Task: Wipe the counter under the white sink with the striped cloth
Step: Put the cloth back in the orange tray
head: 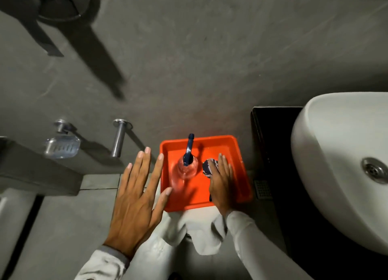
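A striped dark blue and white cloth [207, 167] lies bunched in an orange tray [231, 145] on the floor. My right hand [222, 183] rests on top of the cloth, fingers laid over it. My left hand [136, 198] hovers flat with spread fingers just left of the tray, holding nothing. The white sink [327, 164] sits on a dark counter [270, 145] at the right, apart from both hands.
A clear spray bottle with a dark blue nozzle [188, 164] stands in the tray beside the cloth. A soap dish [62, 147] and a metal peg [118, 138] stick out of the grey wall. A floor drain [262, 189] lies by the tray.
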`<state>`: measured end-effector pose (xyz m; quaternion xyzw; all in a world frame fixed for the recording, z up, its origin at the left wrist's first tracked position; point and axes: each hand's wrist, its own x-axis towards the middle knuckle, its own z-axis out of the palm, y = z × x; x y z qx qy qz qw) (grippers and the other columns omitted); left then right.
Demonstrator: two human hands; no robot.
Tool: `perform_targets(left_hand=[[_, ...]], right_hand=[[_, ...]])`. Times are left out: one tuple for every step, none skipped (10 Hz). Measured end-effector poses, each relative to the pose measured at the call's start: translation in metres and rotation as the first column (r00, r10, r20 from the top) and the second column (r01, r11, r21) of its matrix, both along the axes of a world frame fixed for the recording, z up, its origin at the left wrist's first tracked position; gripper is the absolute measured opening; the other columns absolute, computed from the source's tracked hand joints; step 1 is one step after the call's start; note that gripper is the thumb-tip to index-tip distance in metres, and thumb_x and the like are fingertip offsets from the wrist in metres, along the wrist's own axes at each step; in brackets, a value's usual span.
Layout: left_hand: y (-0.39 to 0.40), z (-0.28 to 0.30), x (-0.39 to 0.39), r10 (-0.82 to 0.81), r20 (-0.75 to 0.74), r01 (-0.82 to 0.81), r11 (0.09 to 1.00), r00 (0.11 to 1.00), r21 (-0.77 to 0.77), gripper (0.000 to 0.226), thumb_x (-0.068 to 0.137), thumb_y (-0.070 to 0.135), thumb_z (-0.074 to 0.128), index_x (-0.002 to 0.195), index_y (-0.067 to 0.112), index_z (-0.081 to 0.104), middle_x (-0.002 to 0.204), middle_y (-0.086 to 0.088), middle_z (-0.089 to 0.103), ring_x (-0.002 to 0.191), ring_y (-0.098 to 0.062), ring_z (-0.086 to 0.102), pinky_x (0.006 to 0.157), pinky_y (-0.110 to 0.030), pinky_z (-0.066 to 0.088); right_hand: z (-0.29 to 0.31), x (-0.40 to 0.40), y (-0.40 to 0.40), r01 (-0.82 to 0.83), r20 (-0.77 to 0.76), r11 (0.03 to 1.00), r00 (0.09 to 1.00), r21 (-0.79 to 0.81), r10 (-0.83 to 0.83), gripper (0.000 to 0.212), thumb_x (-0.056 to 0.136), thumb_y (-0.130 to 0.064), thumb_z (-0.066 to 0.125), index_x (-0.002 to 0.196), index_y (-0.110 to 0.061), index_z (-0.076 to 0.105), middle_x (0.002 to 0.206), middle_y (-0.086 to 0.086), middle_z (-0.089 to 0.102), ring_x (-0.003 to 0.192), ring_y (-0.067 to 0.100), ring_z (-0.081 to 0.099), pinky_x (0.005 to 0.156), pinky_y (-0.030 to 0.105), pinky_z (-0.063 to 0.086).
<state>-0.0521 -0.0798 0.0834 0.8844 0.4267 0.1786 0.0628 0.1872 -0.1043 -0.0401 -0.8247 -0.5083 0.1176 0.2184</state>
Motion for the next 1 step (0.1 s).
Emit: perform_targets(left_hand=[[0.0071,-0.0052,0.0131,0.007,-0.009,-0.007,1.0,1.0,-0.013,0.067,0.107,0.057,0.017,0.164,0.022,0.012,0.174,-0.014,0.019,0.162,-0.029,0.017,0.131,-0.048,0.016]], right_hand=[[-0.0007,0.0167,0.0142,-0.044,0.139,0.986,0.988,-0.161,0.067,0.057,0.103,-0.022,0.048,0.157,-0.023,0.031,0.171,0.013,0.015,0.16,0.027,0.009,0.129,0.057,0.009]])
